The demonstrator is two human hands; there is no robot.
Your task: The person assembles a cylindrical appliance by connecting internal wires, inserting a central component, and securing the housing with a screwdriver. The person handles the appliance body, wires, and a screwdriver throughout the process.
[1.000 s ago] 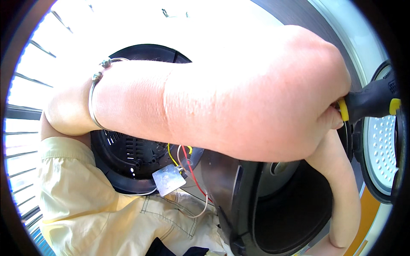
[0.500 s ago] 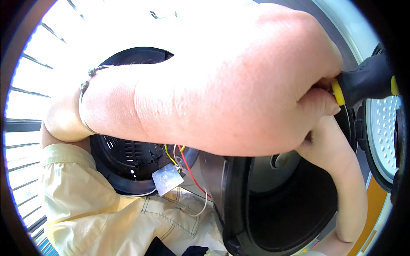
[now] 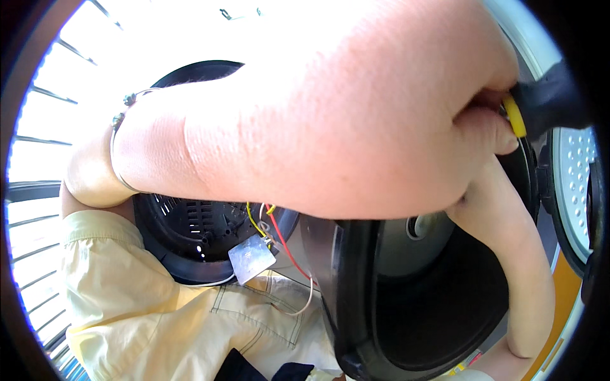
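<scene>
My left arm crosses the view from the left, with a thin cord bracelet [image 3: 114,119] on it. At its end my left hand [image 3: 438,108] is closed round the black handle of what looks like a screwdriver [image 3: 553,105] with a yellow band; its shaft does not show. Below lies a dark cooker body [image 3: 349,298], tipped with its black hollow toward the right. My right forearm [image 3: 524,267] rises from the lower right past that hollow, its hand hidden behind my left one. Left of the body is a round black slotted base [image 3: 203,232].
Red, yellow and white wires [image 3: 283,238] run between base and body, with a square silvery plate [image 3: 251,259] hanging beside them. A lid with a dimpled metal plate [image 3: 575,184] stands at the right. Light trousers [image 3: 190,324] show below, bright slats [image 3: 44,152] at left.
My left hand and the screwdriver have moved slightly up and to the right. The whole view has shifted a little; the cooker body and base otherwise look much the same.
</scene>
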